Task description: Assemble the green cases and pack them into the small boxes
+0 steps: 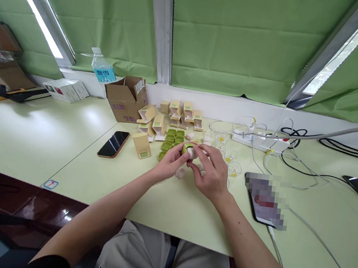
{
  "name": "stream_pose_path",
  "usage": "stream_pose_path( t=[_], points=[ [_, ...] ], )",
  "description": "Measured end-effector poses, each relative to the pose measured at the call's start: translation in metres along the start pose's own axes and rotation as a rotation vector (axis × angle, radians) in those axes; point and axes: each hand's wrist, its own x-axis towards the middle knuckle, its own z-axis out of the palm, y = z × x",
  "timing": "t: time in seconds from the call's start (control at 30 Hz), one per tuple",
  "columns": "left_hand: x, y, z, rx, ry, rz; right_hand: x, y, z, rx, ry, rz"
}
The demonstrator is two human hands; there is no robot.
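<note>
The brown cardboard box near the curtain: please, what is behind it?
Behind the cardboard box, a clear bottle with a blue label shows at its left, with green curtain farther back. The bottle's base, and anything directly behind the box, are covered.

Pale green table (76, 173) under green curtains (249, 38) split by a grey window frame (163, 28); white wall ledge (222, 101) behind the table, dark red glossy floor (42, 208) below it, bright daylight at the curtain edges.

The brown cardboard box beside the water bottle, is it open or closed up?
Open. The cardboard box has its top flaps raised and spread apart; whether anything is inside, I cannot tell.
</note>
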Motion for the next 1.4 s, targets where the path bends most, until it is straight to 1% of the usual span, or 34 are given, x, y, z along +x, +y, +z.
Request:
stream_pose_path(
  t=[0.13, 0.23, 0.4, 0.53, 0.63, 0.77, 0.83, 0.93, 0.97, 1.13, 1.2, 1.27, 1.4],
  points=[
    [-0.004, -0.002, 0.007, 0.012, -0.030, -0.021, -0.004, 0.001, 0.005, -0.027, -0.010, 0.002],
    [-0.005, -0.003, 0.010, 0.029, -0.016, -0.022, -0.006, 0.001, 0.008, -0.046, 0.014, -0.001],
    [-0.005, -0.001, 0.011, 0.066, -0.001, 0.006, -0.008, -0.002, 0.011, -0.118, 0.017, -0.013],
    [-0.004, -0.004, 0.012, 0.069, 0.025, 0.034, -0.008, -0.005, 0.013, -0.130, 0.039, -0.034],
    [-0.004, -0.007, 0.014, 0.064, 0.038, 0.042, -0.008, -0.006, 0.014, -0.151, 0.020, -0.026],
    [-0.005, -0.011, 0.014, 0.067, 0.059, 0.028, -0.008, -0.005, 0.013, -0.104, -0.013, -0.004],
    [-0.006, -0.011, 0.011, 0.022, 0.036, 0.007, -0.007, -0.004, 0.013, -0.102, -0.002, -0.018],
    [-0.006, -0.011, 0.007, -0.126, -0.039, -0.009, -0.006, -0.004, 0.012, -0.148, 0.043, -0.075],
    [-0.007, -0.010, 0.006, -0.170, -0.047, -0.025, -0.005, -0.004, 0.012, -0.159, 0.054, -0.090],
    [-0.008, -0.003, 0.007, -0.358, -0.015, -0.201, 0.000, -0.009, 0.011, -0.139, 0.116, -0.129],
    [-0.008, 0.000, 0.008, -0.452, -0.025, -0.236, 0.001, -0.010, 0.010, -0.114, 0.122, -0.127],
    [-0.008, 0.002, 0.009, -0.508, -0.030, -0.243, 0.001, -0.010, 0.009, -0.099, 0.122, -0.125],
    [-0.007, 0.002, 0.010, -0.535, -0.028, -0.214, 0.001, -0.010, 0.010, -0.091, 0.140, -0.146]
  ],
)
